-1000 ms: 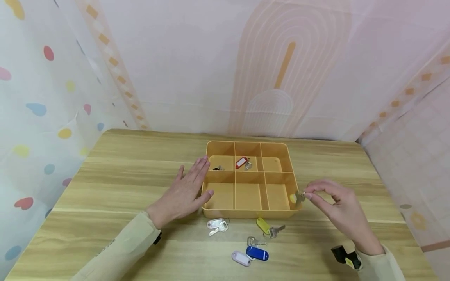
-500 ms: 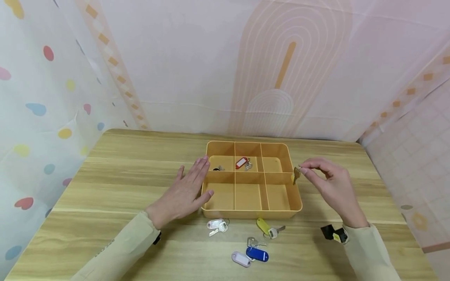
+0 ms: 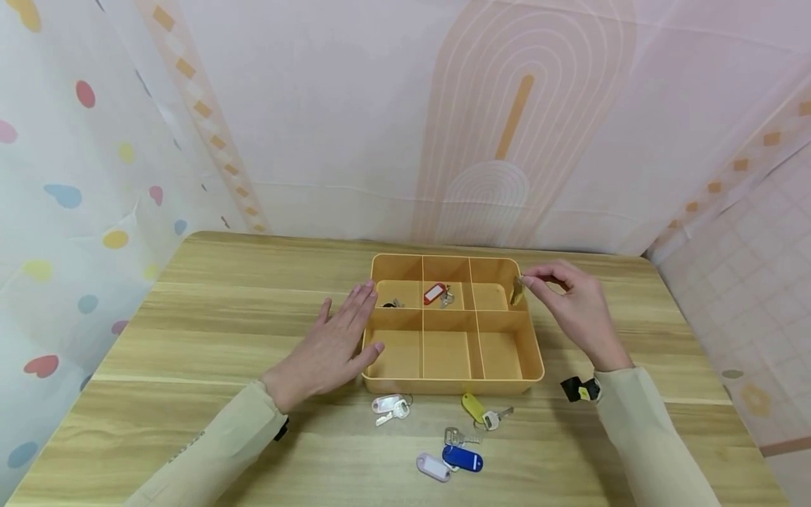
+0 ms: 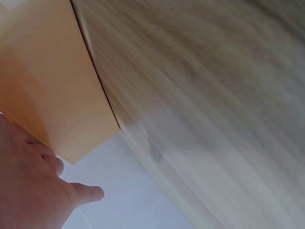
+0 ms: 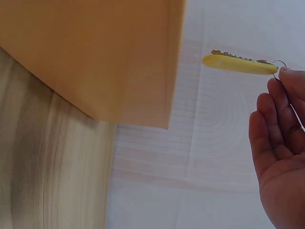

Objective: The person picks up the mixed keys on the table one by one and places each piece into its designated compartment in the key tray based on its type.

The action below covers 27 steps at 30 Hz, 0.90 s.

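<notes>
My right hand [image 3: 579, 310] pinches the ring of a key with a yellow tag [image 5: 240, 64] between thumb and forefinger. In the head view the dangling key [image 3: 517, 290] hangs at the right wall of the back right compartment. The yellow-orange organizer box [image 3: 453, 386] has two rows of three compartments. A key with a red tag [image 3: 434, 293] lies in the back middle one. Another key with a dark part [image 3: 394, 304] lies in the back left one, partly hidden by the divider. My left hand [image 3: 323, 352] rests with straight fingers against the box's left side.
In front of the box lie a key with a pale pink tag [image 3: 386, 403], a key with a yellow tag [image 3: 473, 408], a blue tag [image 3: 462, 458], a lilac tag [image 3: 434, 467] and a loose-looking key [image 3: 459, 437]. A patterned cloth [image 3: 329, 127] hangs behind the wooden table [image 3: 222, 317].
My right hand has moved back and left with the key, from the front right corner of the box to its back right compartment. My left hand has stayed in place.
</notes>
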### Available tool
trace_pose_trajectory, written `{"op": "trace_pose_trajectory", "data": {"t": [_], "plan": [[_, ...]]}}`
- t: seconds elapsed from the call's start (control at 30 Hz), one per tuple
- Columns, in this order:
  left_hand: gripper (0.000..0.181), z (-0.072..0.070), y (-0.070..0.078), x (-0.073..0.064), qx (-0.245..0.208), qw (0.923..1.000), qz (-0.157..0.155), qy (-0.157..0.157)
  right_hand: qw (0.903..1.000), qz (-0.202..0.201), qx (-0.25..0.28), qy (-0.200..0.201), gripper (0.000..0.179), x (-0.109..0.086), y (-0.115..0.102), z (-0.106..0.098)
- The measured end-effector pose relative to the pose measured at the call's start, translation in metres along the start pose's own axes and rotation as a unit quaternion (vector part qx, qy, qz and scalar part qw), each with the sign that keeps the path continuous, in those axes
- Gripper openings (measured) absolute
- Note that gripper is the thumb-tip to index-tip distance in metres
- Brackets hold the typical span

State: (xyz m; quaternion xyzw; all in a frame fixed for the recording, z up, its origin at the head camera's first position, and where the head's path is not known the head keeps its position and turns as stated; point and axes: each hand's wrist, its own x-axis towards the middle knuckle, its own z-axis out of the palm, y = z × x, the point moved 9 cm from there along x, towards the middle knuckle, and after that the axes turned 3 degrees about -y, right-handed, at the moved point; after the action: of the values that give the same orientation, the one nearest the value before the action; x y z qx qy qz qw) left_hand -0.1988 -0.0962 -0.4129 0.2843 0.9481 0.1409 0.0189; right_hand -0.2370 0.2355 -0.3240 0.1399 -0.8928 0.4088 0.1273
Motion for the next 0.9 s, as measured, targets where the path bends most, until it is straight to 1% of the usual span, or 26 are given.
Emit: {"op": "trace_pose_trajectory", "data": {"t": [0.13, 0.43, 0.63, 0.8, 0.9], "plan": [[0.083, 0.0, 0.0, -0.001, 0.001, 1.0, 0.001, 0.002, 0.9999, 0.007, -0.007, -0.01, 0.018, 0.008, 0.006, 0.007], [0.082, -0.002, 0.001, 0.0, -0.001, 1.0, 0.002, 0.002, 0.9991, 0.002, -0.019, -0.039, 0.012, 0.024, 0.014, 0.023], [0.082, -0.001, 0.003, 0.002, 0.0, 1.0, 0.003, 0.003, 0.9981, -0.028, -0.021, -0.05, 0.008, 0.031, 0.02, 0.033], [0.082, 0.0, 0.003, 0.002, -0.002, 1.0, 0.001, -0.001, 0.9962, -0.057, -0.038, -0.054, 0.005, 0.031, 0.023, 0.042], [0.082, -0.001, 0.004, 0.002, -0.002, 1.0, 0.002, 0.0, 0.9947, -0.065, -0.05, -0.061, 0.005, 0.029, 0.024, 0.045]]}}
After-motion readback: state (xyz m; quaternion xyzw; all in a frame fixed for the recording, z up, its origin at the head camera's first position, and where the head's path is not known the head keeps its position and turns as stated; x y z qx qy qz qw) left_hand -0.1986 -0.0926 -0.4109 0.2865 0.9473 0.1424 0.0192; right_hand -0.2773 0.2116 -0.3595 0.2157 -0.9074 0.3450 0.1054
